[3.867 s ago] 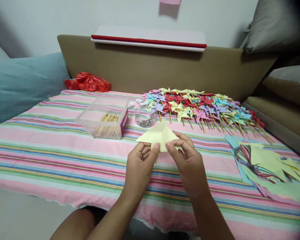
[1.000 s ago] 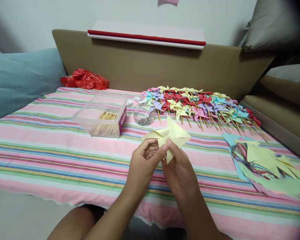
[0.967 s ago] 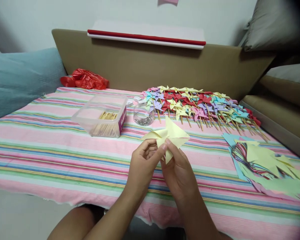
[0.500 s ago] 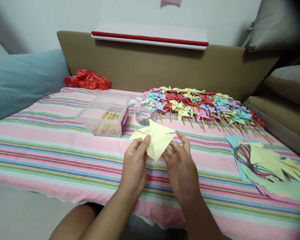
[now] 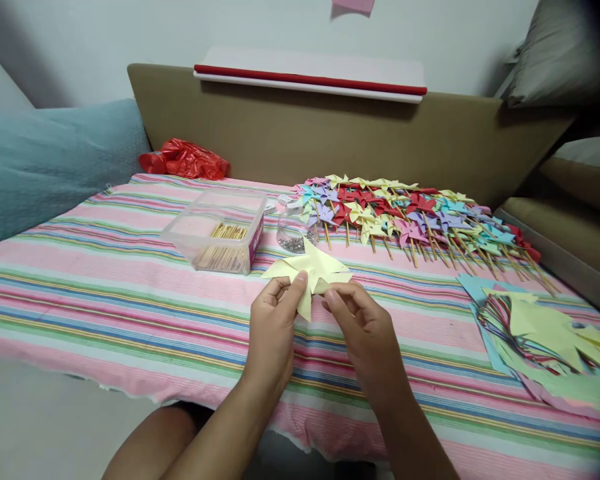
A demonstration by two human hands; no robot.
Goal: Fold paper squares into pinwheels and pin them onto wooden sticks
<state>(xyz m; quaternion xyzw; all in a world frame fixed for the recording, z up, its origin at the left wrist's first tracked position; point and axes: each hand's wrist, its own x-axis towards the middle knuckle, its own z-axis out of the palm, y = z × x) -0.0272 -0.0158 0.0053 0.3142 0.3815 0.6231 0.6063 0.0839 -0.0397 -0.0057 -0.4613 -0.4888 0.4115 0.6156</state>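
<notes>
A pale yellow paper pinwheel (image 5: 323, 265), part folded, is held above the striped cloth between both hands. My left hand (image 5: 276, 320) pinches it near the centre, thumb on top and fingers beneath. At its lower right, my right hand (image 5: 363, 327) pinches one paper corner, which is folded inward. Just beyond the paper stands a round clear container (image 5: 293, 240) of small metallic pieces. To its left is a clear plastic box (image 5: 215, 247) holding many thin wooden sticks.
Many finished pinwheels on sticks (image 5: 410, 213) lie at the back right. A stack of cut coloured paper (image 5: 540, 327) sits on the right. A red plastic bag (image 5: 190, 160) lies back left, by a blue cushion (image 5: 55, 160). Paper rolls (image 5: 310, 83) rest along the backrest.
My right hand has moved inward from the paper's right corner and closed on a lower corner, folding it toward the middle. My left hand keeps its pinch. The view has shifted slightly.
</notes>
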